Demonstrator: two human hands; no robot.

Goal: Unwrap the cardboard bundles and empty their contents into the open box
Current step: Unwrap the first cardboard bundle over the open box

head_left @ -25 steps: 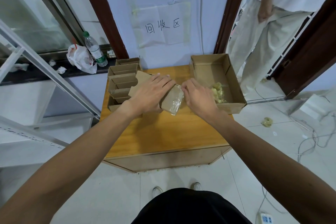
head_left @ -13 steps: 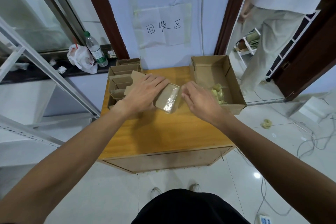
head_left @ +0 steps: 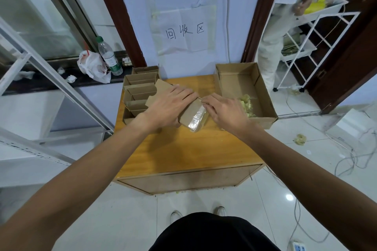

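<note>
Since the scene reads from the left, it starts with a water bottle (head_left: 110, 57) and a crumpled plastic bag (head_left: 92, 66) on the dark sill. Next come the emptied cardboard sleeves (head_left: 138, 91), stacked at the left edge of the wooden surface (head_left: 183, 149).

Just right of that stack, the left hand (head_left: 169, 106) lies over the cardboard bundle (head_left: 190, 113). Its fingers are straight and spread across the top, pressing the bundle down. The thumb is hidden, so I cannot tell whether it hooks underneath. The bundle sits mid-surface between the two hands, with its long axis running away from the person. Its near end is sealed in clear film (head_left: 196, 120).

The right hand (head_left: 222, 110) touches the bundle's far right corner. Its grip is pressed together, with thumb and forefinger pinching what looks like a loose edge of the film.

The open box (head_left: 263, 87) stands just beside the right hand, with a heap of yellow-green pieces (head_left: 246, 105) already in its near corner. At the far right, another person stands by a white trolley (head_left: 318, 26).

I judge the unwrapping step is under way. The peel should pull rightward, off the bundle's far end. The right hand is nearer the box, so tipping the contents in means a short carry to the right.
</note>
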